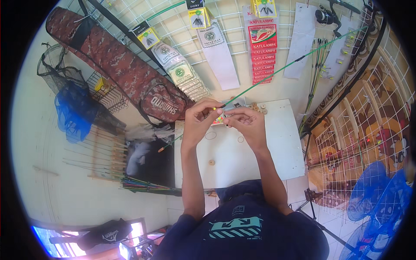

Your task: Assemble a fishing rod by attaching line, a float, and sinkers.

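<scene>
A thin green fishing rod (260, 82) runs slantwise across the far part of the white table (277, 147), and its orange end sticks out past the table's left side. My left hand (201, 119) is closed around the rod, thumb and fingers pinched together. Close beside it, my right hand (249, 125) is pinched too; whatever small thing lies between its fingertips is too tiny to make out. Behind the fingertips, partly hidden, is a small box of bright red, yellow and green pieces (218, 120). Two thin red rubber bands (211, 135) lie below my hands.
Small tan discs (261, 106) sit at the table's back, and another disc (211, 162) lies nearer me. A camouflage rod bag (117, 65) leans at the left. Packets (263, 47) hang from the wall grid. Blue nets (372, 195) and a wire rack stand on the right.
</scene>
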Tool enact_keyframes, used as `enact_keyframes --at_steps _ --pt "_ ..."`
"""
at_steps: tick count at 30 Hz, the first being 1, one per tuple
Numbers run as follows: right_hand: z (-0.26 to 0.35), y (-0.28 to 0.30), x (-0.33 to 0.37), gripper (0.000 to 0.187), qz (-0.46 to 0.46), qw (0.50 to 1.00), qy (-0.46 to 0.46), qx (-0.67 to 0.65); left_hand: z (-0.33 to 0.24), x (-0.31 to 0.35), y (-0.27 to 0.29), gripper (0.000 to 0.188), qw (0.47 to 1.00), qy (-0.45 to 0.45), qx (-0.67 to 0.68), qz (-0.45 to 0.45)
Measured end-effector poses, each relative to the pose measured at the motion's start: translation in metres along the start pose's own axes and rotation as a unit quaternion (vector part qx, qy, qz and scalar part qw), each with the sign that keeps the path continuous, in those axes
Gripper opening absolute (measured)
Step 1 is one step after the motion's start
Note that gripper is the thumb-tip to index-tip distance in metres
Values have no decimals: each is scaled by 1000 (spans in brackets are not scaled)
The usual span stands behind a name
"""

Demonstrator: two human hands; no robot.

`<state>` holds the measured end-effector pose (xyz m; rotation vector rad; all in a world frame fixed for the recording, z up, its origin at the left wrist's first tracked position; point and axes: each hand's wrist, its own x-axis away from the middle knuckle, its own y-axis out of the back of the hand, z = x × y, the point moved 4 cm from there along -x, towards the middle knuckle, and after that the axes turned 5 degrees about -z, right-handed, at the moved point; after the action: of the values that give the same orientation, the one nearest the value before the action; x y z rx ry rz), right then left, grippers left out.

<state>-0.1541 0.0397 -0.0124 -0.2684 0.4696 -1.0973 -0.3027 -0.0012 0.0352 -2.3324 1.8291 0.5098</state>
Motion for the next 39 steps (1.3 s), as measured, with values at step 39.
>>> enact_keyframes --at_steps 39 --pt "19 -10 9 19 31 947 125 295 8 1 -10 14 999 19 14 34"
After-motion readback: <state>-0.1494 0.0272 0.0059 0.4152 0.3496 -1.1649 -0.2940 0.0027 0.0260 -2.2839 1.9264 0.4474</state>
